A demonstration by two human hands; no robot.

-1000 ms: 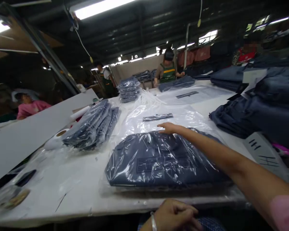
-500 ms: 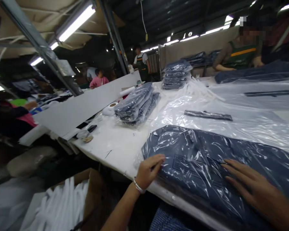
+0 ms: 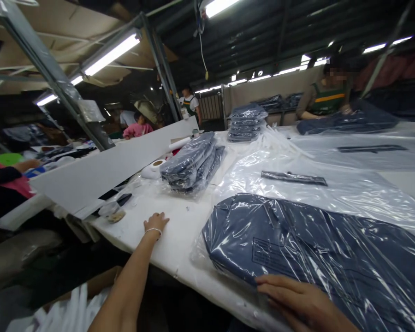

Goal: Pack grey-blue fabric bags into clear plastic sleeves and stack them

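A dark blue folded garment in a clear plastic bag (image 3: 297,240) lies flat along the table's near side, with a block of printed text on the bag. My right hand (image 3: 297,297) rests at its near edge, fingers stretched out over the plastic. Off to the left of the bag, my left hand (image 3: 156,222), with a bracelet at the wrist, touches the white tabletop (image 3: 180,230). Its fingers look apart and slightly bent; whatever lies beneath them is hidden.
Bagged garments are stacked mid-table (image 3: 190,161) and farther back (image 3: 247,121). Clear plastic sheeting (image 3: 349,193) carries a dark strip (image 3: 293,178). A white board (image 3: 114,161) edges the left. Below stands a box of white strips (image 3: 79,304). A co-worker (image 3: 327,97) handles dark fabric opposite.
My left hand has left the bag's left end and moved left onto the bare tabletop. My right hand has slid from the bag's middle toward its near edge. The view has shifted slightly.
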